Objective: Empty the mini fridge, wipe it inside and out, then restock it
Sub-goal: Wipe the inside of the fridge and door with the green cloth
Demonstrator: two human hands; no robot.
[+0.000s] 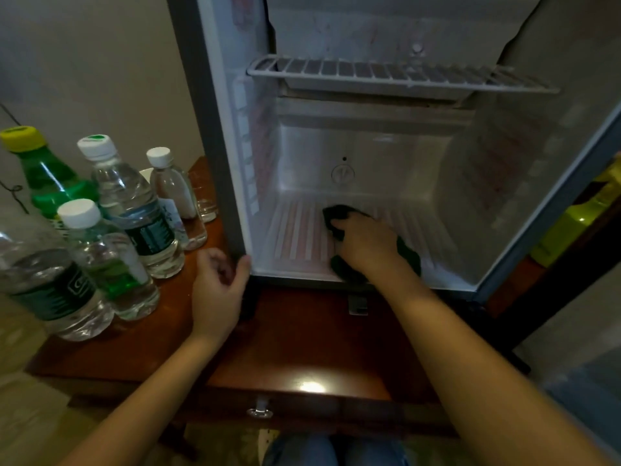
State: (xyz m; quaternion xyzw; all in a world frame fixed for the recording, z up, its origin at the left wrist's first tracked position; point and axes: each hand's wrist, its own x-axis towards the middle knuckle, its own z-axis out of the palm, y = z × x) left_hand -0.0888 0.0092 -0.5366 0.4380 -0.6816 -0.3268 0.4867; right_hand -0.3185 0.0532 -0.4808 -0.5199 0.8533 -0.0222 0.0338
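The mini fridge (369,156) stands open on a wooden table, its inside bare except for a white wire shelf (396,74) near the top. My right hand (364,242) is inside on the ribbed floor and grips a dark green cloth (339,215) pressed against it. At the fridge's lower left corner my left hand (218,284) grips the front edge of the cabinet, thumb against the inner rim.
Several water bottles (134,210) and a green bottle with a yellow cap (43,173) stand on the table (295,338) left of the fridge, with a glass behind them. The fridge door (551,210) hangs open at right, a yellow-green bottle (581,216) beyond it.
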